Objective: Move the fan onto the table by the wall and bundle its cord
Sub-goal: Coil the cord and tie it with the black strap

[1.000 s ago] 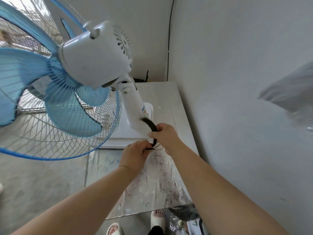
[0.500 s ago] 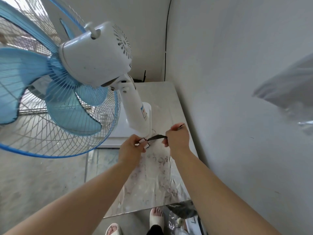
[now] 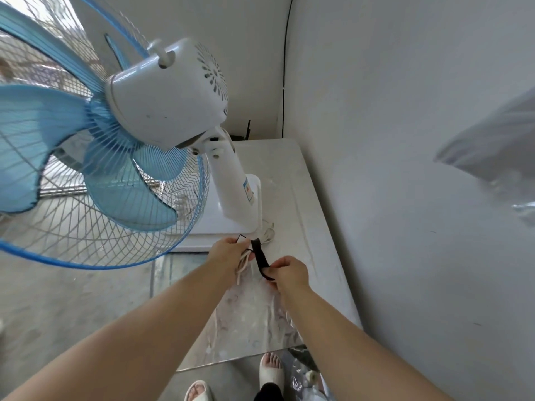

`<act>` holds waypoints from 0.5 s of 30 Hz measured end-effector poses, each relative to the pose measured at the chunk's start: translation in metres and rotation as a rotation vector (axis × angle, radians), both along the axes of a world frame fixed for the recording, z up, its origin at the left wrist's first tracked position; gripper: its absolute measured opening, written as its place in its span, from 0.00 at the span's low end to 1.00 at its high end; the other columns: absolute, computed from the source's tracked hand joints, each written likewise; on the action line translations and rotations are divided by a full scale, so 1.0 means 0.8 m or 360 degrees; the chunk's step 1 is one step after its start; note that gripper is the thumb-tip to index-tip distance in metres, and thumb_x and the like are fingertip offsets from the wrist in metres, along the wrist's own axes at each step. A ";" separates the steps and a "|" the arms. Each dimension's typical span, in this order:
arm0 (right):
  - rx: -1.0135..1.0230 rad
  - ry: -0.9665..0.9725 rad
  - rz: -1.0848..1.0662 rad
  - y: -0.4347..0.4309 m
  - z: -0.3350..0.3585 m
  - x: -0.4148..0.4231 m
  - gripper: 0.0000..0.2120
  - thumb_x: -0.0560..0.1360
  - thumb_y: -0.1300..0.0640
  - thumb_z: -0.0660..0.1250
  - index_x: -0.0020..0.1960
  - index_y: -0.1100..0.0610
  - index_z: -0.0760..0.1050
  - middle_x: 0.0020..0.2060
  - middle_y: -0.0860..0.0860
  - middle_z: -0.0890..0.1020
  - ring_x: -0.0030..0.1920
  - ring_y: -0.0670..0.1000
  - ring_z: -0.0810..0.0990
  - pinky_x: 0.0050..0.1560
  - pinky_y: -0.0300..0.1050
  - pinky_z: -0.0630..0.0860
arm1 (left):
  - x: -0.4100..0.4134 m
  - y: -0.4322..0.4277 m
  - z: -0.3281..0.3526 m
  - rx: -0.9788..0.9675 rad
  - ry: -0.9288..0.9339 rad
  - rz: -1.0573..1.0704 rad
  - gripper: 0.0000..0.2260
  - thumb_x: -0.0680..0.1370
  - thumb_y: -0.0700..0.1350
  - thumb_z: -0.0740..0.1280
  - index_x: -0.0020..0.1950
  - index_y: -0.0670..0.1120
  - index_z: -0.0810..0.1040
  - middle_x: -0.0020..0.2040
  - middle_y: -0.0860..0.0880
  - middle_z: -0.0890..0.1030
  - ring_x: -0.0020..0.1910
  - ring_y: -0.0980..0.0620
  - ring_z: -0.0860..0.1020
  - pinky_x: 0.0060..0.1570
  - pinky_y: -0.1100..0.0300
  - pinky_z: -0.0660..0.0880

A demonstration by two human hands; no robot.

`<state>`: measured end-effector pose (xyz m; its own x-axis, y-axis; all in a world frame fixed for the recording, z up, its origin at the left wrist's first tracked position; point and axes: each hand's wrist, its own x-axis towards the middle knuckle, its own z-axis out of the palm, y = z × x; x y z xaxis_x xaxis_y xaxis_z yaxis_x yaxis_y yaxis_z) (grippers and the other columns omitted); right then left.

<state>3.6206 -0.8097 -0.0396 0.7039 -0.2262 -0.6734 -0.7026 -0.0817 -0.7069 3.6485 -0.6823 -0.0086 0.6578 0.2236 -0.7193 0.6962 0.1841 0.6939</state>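
While the white pedestal fan with blue blades (image 3: 162, 117) stands at the marble counter's (image 3: 315, 227) left edge, my left hand (image 3: 228, 256) pinches the gathered white cord (image 3: 244, 263) and my right hand (image 3: 289, 272) pulls the black strap (image 3: 260, 260) taut to bind it.

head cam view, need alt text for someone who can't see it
A person's left hand grips a gathered white cord while the right hand pulls a black strap that runs from the bundle. Just beyond, a white fan with blue blades stands on a pale marble-patterned table against a wall.
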 end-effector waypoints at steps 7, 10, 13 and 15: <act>0.0084 0.0184 -0.0001 0.037 -0.010 0.029 0.10 0.72 0.66 0.65 0.35 0.55 0.73 0.29 0.55 0.78 0.23 0.49 0.74 0.22 0.35 0.69 | 0.006 -0.007 0.013 -0.0418 0.0121 0.0142 0.04 0.77 0.40 0.68 0.48 0.40 0.75 0.42 0.40 0.79 0.36 0.45 0.82 0.31 0.53 0.82; 0.0142 0.0223 -0.0023 0.036 0.002 0.037 0.10 0.71 0.69 0.66 0.35 0.56 0.76 0.21 0.51 0.76 0.14 0.45 0.69 0.16 0.31 0.62 | 0.006 0.001 0.001 0.0051 -0.0035 -0.0176 0.08 0.76 0.45 0.69 0.51 0.40 0.79 0.42 0.43 0.80 0.40 0.46 0.79 0.43 0.54 0.78; -0.0114 -0.0023 -0.0222 0.022 0.011 0.039 0.11 0.70 0.69 0.64 0.49 0.58 0.80 0.40 0.54 0.80 0.35 0.52 0.80 0.33 0.37 0.74 | 0.004 0.008 0.000 0.0605 -0.0353 -0.0462 0.06 0.75 0.48 0.69 0.41 0.46 0.79 0.35 0.48 0.79 0.35 0.48 0.76 0.36 0.58 0.72; -0.0461 -0.0499 -0.0314 0.008 0.024 0.040 0.12 0.70 0.68 0.63 0.50 0.57 0.77 0.49 0.54 0.77 0.48 0.54 0.78 0.45 0.42 0.73 | 0.002 0.010 0.000 0.1074 -0.0707 -0.0735 0.07 0.74 0.47 0.69 0.38 0.44 0.79 0.35 0.49 0.78 0.36 0.48 0.75 0.35 0.60 0.68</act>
<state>3.6526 -0.8036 -0.0205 0.7879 -0.5231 -0.3249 -0.4809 -0.1932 -0.8552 3.6499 -0.6745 -0.0084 0.9696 0.1501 -0.1934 0.2448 -0.5845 0.7736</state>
